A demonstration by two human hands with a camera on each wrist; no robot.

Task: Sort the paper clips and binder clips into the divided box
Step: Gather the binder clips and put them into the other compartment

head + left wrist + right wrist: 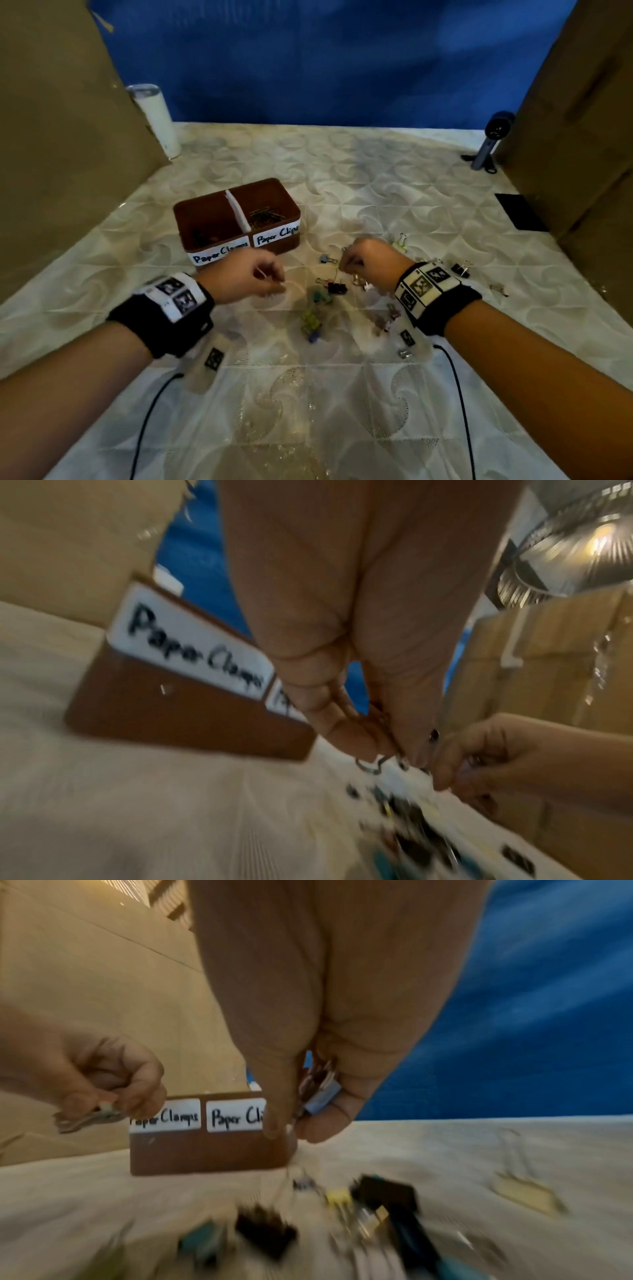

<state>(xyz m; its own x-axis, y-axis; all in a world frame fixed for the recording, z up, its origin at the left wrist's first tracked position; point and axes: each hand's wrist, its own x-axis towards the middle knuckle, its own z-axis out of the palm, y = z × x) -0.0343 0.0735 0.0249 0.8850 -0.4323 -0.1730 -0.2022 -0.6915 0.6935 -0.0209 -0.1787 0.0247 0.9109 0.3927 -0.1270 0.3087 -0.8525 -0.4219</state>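
A brown divided box (277, 245) stands left of centre, labelled "Paper Clamps" on the left and "Paper Clips" on the right. Paper clips (265, 214) lie in its right compartment and dark clips (205, 236) in its left. My left hand (270, 277) hovers in front of the box and pinches a small silvery binder clip (89, 1118), whose wire loop (369, 764) shows below the fingertips. My right hand (349, 263) grips a light blue binder clip (322, 1099) with other clips bunched behind it. Loose binder clips lie below both hands, among them a black one (337, 287).
More clips are scattered to the right, a yellow one (399, 244) and a black one (460, 269). Cardboard walls (68, 137) flank the patterned tablecloth. A white tumbler (159, 120) stands far left, a grey device (489, 144) far right and a black pad (519, 210) near it.
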